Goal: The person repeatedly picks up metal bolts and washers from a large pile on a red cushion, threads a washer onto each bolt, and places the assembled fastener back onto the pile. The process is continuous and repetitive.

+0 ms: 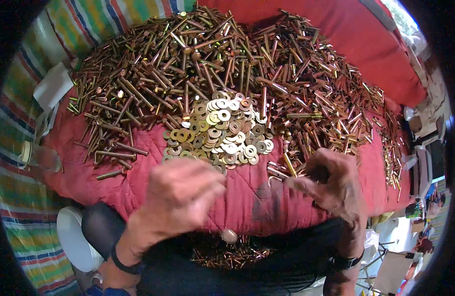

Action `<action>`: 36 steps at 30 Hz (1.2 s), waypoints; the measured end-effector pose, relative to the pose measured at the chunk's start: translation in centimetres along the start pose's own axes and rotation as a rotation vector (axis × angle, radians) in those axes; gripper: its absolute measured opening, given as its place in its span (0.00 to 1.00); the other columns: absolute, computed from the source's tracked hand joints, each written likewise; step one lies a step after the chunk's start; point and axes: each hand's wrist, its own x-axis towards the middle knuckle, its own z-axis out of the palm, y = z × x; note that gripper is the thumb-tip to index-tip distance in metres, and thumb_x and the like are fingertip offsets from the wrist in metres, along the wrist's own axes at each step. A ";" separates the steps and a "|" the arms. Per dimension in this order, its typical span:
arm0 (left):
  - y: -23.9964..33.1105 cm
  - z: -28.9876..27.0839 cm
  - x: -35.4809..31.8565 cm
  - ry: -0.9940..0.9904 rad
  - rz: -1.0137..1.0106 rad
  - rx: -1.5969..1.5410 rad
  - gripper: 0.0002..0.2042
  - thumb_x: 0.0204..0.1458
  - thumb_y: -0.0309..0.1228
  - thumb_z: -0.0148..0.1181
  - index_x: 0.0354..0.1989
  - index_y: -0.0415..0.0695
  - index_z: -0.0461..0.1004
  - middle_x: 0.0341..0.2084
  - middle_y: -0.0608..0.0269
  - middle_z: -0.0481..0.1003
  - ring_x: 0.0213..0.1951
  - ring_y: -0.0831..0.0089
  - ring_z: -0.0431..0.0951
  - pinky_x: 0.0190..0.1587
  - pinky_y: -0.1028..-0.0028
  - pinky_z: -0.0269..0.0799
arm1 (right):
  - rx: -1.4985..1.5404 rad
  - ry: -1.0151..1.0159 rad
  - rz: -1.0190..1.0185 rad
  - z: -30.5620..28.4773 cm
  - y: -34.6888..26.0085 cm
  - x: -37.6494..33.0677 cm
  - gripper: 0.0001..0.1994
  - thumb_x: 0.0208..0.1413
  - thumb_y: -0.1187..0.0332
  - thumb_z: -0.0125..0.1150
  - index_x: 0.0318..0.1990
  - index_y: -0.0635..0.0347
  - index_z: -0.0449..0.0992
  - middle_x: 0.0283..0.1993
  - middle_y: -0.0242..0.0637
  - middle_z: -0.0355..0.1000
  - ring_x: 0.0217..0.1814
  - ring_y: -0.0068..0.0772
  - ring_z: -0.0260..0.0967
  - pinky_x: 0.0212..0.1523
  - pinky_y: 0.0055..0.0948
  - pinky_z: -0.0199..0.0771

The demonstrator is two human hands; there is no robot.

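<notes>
My left hand (180, 195) hovers over the near edge of the red cloth, left of the washers. Motion smears its curled fingers, and anything inside them is hidden. My right hand (333, 182) is at the near right of the pile, thumb and forefinger curled together at the lower end of a gold metal sleeve (289, 165). Beside it lie a few silvery sleeves (277, 170). A heap of flat washers (230, 130) sits in the middle. Behind and left of it spread many long bolts (138, 84); to the right are many metal sleeves (331, 108).
The heaps rest on a padded red cloth (242, 197). More small metal parts (232, 256) lie below its near edge, between my legs. At left are a clear jar (42, 158), a white card (53, 86), a white tub (77, 237) and a striped sheet (20, 182).
</notes>
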 end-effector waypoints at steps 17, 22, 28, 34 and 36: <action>-9.1 -2.9 -2.8 0.043 -0.365 0.655 0.15 0.41 0.18 0.58 0.40 0.38 0.82 0.39 0.50 0.79 0.47 0.48 0.79 0.50 0.55 0.77 | -0.026 -0.024 0.110 2.0 1.3 0.2 0.09 0.48 0.74 0.62 0.38 0.64 0.72 0.34 0.44 0.75 0.32 0.52 0.75 0.37 0.45 0.77; -10.0 -4.0 -3.9 0.070 -0.262 0.607 0.17 0.40 0.16 0.59 0.42 0.36 0.83 0.42 0.48 0.80 0.49 0.47 0.79 0.55 0.56 0.76 | 0.977 0.027 0.440 2.8 -0.6 0.8 0.08 0.43 0.76 0.57 0.34 0.63 0.69 0.32 0.40 0.73 0.31 0.36 0.74 0.33 0.32 0.79; -10.3 -4.7 -3.6 0.054 -0.335 0.576 0.14 0.43 0.16 0.60 0.39 0.37 0.82 0.49 0.47 0.78 0.51 0.48 0.77 0.58 0.56 0.74 | 0.990 -0.200 0.486 5.9 -0.2 1.5 0.07 0.45 0.71 0.54 0.31 0.65 0.73 0.28 0.37 0.71 0.28 0.28 0.70 0.23 0.29 0.69; -10.2 -4.6 -3.2 0.106 -0.075 0.706 0.07 0.45 0.21 0.65 0.33 0.41 0.85 0.33 0.53 0.77 0.42 0.55 0.77 0.45 0.59 0.75 | -0.078 0.061 -0.230 9.4 0.6 2.6 0.18 0.56 0.75 0.61 0.55 0.60 0.80 0.32 0.46 0.76 0.30 0.47 0.79 0.31 0.43 0.77; -9.9 -4.8 -2.8 0.061 -0.161 0.599 0.06 0.46 0.23 0.67 0.34 0.43 0.85 0.31 0.56 0.77 0.41 0.56 0.77 0.45 0.59 0.75 | -0.133 0.026 -0.234 9.7 1.1 3.1 0.21 0.56 0.76 0.63 0.58 0.57 0.80 0.34 0.47 0.77 0.32 0.51 0.79 0.32 0.45 0.78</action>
